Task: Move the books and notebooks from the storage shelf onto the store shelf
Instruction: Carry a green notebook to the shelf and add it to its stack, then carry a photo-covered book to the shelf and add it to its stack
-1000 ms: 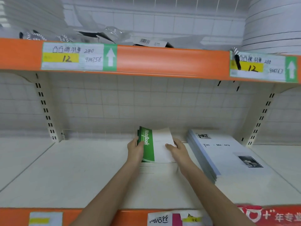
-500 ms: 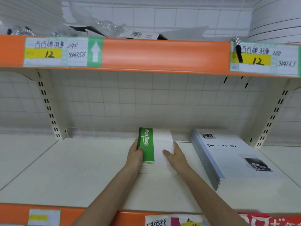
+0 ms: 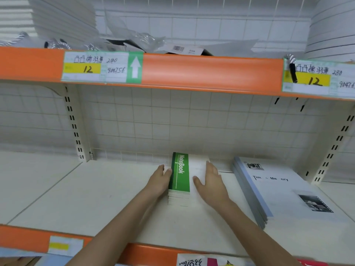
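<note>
A stack of white notebooks with a green "NoteBook" band (image 3: 180, 172) lies flat on the cream store shelf (image 3: 96, 192), near its back wall. My left hand (image 3: 159, 179) presses with straight fingers against the stack's left side. My right hand (image 3: 210, 181) lies flat on the white top cover, fingers straight. A second stack of pale blue books (image 3: 276, 189) with a small photo on the cover lies just to the right, apart from my right hand.
An orange shelf edge with price labels (image 3: 192, 72) runs overhead, with white stacks (image 3: 48, 16) and plastic wrapping on the shelf above. Slotted uprights (image 3: 74, 123) stand at left and right. The shelf's orange front lip (image 3: 153, 254) is near me.
The notebook stack went from tilted up to lying flat, pushed back toward the wall. Both hands now press flat on it, the right one shifted onto the top cover.
</note>
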Available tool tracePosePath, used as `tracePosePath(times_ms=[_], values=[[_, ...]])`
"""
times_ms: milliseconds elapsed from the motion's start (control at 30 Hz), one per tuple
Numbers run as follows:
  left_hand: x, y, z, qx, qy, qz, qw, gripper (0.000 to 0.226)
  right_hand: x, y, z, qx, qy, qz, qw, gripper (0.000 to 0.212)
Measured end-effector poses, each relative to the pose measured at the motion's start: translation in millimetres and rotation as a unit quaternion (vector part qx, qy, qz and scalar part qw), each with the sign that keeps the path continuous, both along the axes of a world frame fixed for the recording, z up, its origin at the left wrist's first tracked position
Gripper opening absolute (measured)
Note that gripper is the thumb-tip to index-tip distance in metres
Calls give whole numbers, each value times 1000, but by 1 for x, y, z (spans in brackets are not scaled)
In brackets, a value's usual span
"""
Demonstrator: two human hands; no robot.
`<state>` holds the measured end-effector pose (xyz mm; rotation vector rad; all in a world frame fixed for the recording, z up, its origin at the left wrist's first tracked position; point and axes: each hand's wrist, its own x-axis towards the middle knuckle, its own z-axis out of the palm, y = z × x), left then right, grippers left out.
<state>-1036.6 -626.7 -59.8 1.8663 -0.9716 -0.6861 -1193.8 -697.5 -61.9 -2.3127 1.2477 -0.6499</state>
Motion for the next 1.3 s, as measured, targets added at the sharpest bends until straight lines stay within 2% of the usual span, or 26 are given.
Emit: tracePosePath(times_ms=[67, 167, 433, 667, 800, 1067, 1300], values=[[8, 11, 3, 3, -68, 4, 998, 54, 11, 7, 6, -57, 62, 23, 996, 73], [21, 30, 8, 21, -121, -13, 992, 56, 35, 23, 15, -85, 96, 69, 989, 73], [80, 92, 18, 93, -208, 18, 973, 60, 107, 67, 23, -88, 142, 220, 961, 69], [140, 155, 18, 170, -317, 85, 929, 62, 177, 107, 26, -80, 157, 288, 941, 69], [178, 194, 13, 190, -335, 105, 917, 60, 221, 140, 21, -79, 158, 323, 930, 69], [267, 268, 14, 202, -318, 145, 915, 63, 321, 215, 10, -66, 165, 376, 909, 66], [359, 356, 15, 255, -374, 192, 871, 62, 421, 282, 11, -73, 164, 406, 896, 67]])
